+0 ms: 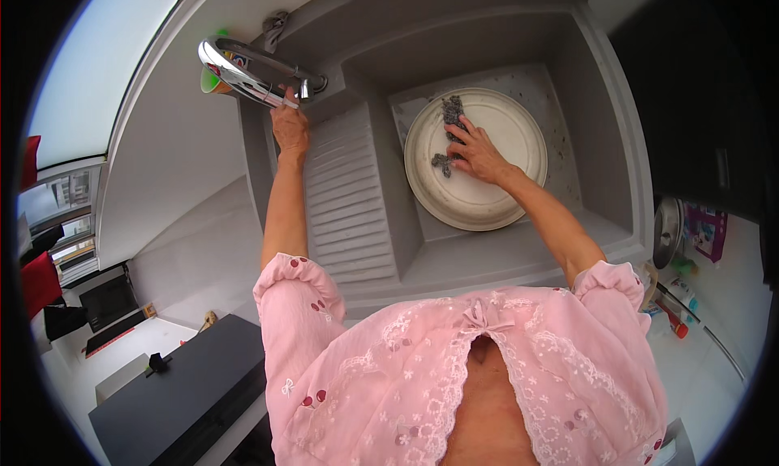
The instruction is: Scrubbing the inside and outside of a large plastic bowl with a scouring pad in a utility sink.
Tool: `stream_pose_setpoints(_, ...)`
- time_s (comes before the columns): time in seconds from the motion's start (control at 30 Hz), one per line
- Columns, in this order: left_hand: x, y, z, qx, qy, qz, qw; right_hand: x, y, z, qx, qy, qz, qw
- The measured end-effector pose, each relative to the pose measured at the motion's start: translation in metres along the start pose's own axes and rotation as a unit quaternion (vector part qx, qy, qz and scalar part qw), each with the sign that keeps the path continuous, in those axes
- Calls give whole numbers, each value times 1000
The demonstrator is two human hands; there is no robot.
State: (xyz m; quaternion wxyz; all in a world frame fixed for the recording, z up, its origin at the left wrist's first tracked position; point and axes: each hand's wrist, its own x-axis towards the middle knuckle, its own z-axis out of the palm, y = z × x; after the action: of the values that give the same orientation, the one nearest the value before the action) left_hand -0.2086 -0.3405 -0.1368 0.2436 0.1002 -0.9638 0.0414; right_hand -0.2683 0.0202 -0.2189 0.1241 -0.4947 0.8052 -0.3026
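Note:
A round, pale metal lid or tray with a stepped rim lies in the basin of a grey sink. On its surface, my right hand presses on dark steel wool scourers, with the fingers spread over them; one clump shows by the thumb side. At the upper left, my left hand reaches up to the chrome faucet, its fingers at the spout end or lever there. Whether they close round it is hard to tell. No running water is visible.
The ribbed drainboard lies left of the basin. A grey cloth and a green and orange cup are behind the faucet. Bottles and a round metal item stand at the right. A dark countertop is at lower left.

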Motion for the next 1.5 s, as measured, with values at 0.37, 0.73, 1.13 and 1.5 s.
stream_pose_setpoints(0.37, -9, 20, -11, -178, 57, -195, 963, 40, -61, -32, -95, -60, 63, 992)
stream_pose_setpoints(0.73, -42, 110, 11, -903, -11, -374, 212, 195, -102, 58, 903, 19, 132, 408)
stream_pose_setpoints(1.13, -28, 87, 37, -840, -144, -426, 305, 138, -144, 62, 245, 260, 127, 925)
stream_pose_setpoints(1.5, -97, 176, 44, -500, -198, -426, 727, 32, -27, 13, -186, 127, 344, 912)
